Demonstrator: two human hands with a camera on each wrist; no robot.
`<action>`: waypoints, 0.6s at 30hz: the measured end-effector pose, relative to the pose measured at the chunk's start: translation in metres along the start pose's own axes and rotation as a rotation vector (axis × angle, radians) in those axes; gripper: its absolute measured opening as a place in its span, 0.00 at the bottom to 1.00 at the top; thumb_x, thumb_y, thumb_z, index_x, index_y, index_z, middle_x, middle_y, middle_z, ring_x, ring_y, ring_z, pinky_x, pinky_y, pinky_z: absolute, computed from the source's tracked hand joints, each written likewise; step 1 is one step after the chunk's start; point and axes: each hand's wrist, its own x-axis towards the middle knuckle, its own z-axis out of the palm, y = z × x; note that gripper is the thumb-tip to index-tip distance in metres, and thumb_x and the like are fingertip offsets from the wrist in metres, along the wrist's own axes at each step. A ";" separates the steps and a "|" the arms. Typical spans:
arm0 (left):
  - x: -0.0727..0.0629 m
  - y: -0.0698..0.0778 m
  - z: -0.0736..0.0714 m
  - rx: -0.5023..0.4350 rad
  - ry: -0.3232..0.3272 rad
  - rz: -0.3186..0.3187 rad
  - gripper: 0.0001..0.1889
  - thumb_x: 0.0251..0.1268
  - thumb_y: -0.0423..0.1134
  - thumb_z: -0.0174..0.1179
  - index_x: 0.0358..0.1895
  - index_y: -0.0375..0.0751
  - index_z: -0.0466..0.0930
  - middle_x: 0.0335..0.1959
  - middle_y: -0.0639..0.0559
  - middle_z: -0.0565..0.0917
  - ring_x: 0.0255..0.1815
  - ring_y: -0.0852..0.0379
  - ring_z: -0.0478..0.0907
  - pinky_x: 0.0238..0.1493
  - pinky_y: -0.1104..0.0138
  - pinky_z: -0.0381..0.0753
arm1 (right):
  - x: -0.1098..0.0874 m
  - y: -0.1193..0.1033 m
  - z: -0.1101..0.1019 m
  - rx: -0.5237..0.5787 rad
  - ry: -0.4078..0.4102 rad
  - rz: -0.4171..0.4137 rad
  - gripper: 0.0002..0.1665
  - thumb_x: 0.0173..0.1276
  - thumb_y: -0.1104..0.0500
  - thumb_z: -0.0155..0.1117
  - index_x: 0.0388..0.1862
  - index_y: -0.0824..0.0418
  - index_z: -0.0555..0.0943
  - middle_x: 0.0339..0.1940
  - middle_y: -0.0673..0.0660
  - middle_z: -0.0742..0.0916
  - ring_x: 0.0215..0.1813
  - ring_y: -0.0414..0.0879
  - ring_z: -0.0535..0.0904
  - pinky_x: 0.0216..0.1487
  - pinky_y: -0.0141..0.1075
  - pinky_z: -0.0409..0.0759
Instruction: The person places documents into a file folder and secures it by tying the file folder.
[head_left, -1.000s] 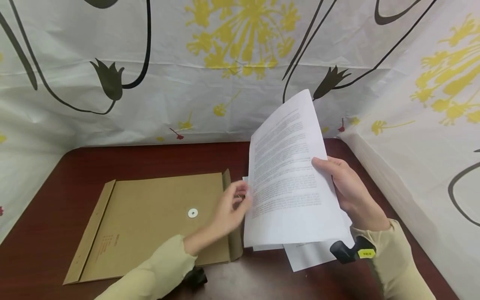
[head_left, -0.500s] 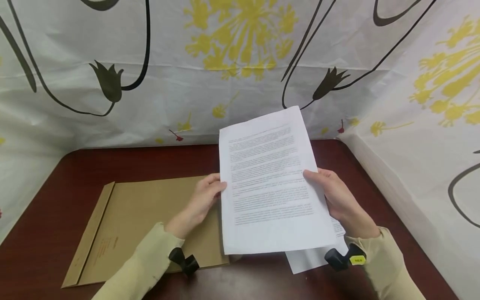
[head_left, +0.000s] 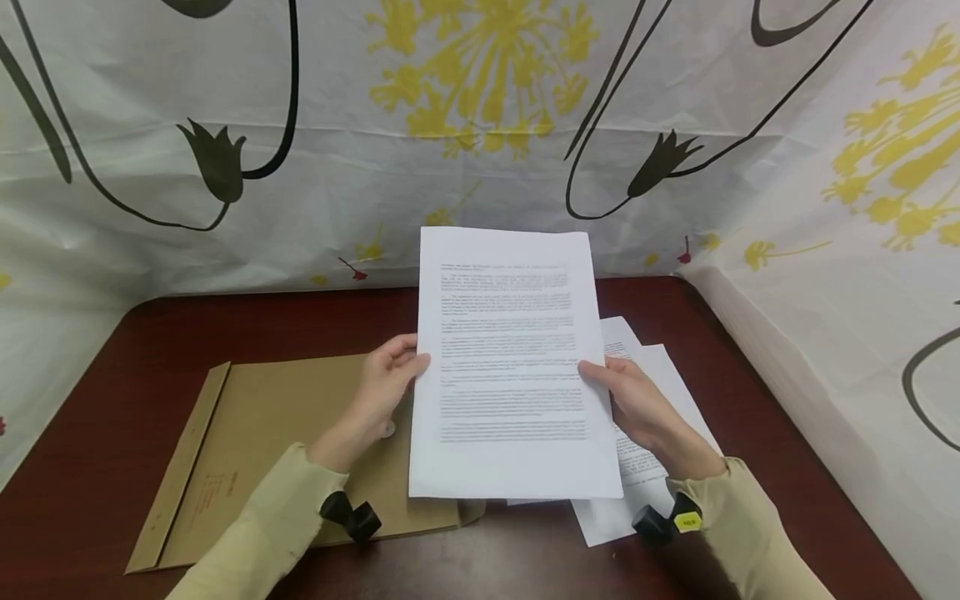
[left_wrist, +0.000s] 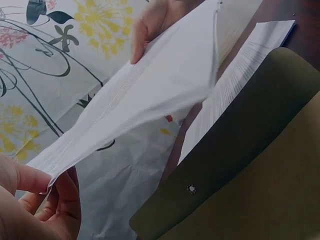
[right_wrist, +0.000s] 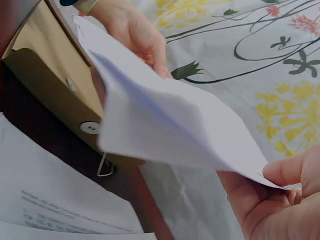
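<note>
A thin stack of printed paper (head_left: 510, 367) is held up above the table, its text facing me. My left hand (head_left: 375, 396) pinches its left edge, thumb in front and fingers behind. The opposite edge is gripped the same way by my right hand (head_left: 643, 407). Both wrist views show the stack from the side, slightly bent, with several sheet edges together at one corner. Under and left of it lies a brown card document envelope (head_left: 292, 433), partly covered by the left arm. Its string button (right_wrist: 90, 128) shows in the right wrist view.
More printed sheets (head_left: 671, 379) lie fanned on the dark red table (head_left: 337, 321), behind and under my right hand. A white patterned cloth (head_left: 480, 183) hangs along the back and both sides. Each wrist wears a small black camera (head_left: 351, 517).
My left hand reached the stack's left edge and took hold. The stack moved left and lower, turning from slanted to squarely facing me. The loose sheets on the right came into fuller view.
</note>
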 end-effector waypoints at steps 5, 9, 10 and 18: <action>0.001 -0.001 -0.004 0.008 -0.003 -0.006 0.15 0.67 0.30 0.51 0.55 0.33 0.74 0.46 0.39 0.81 0.35 0.59 0.79 0.39 0.70 0.75 | 0.002 0.007 0.002 -0.015 -0.010 0.036 0.27 0.74 0.56 0.47 0.64 0.74 0.64 0.44 0.52 0.85 0.45 0.47 0.83 0.44 0.39 0.80; 0.003 -0.003 -0.006 -0.002 0.006 -0.028 0.15 0.68 0.31 0.51 0.56 0.33 0.74 0.47 0.39 0.81 0.35 0.59 0.79 0.37 0.71 0.76 | 0.002 0.007 0.004 -0.043 -0.015 0.040 0.27 0.74 0.57 0.47 0.64 0.75 0.64 0.44 0.53 0.85 0.44 0.48 0.83 0.44 0.39 0.80; 0.003 -0.003 -0.006 -0.004 0.007 -0.035 0.15 0.68 0.31 0.51 0.56 0.33 0.74 0.47 0.39 0.81 0.35 0.59 0.79 0.36 0.72 0.76 | 0.003 0.007 0.004 -0.054 -0.012 0.039 0.27 0.74 0.57 0.48 0.64 0.75 0.64 0.44 0.54 0.85 0.44 0.48 0.84 0.43 0.38 0.81; 0.006 -0.003 -0.008 -0.061 -0.025 -0.068 0.17 0.69 0.35 0.51 0.58 0.34 0.72 0.44 0.46 0.82 0.35 0.60 0.78 0.33 0.72 0.75 | 0.003 0.011 0.007 -0.075 0.076 0.028 0.26 0.73 0.57 0.50 0.62 0.75 0.65 0.44 0.54 0.85 0.42 0.47 0.84 0.41 0.39 0.81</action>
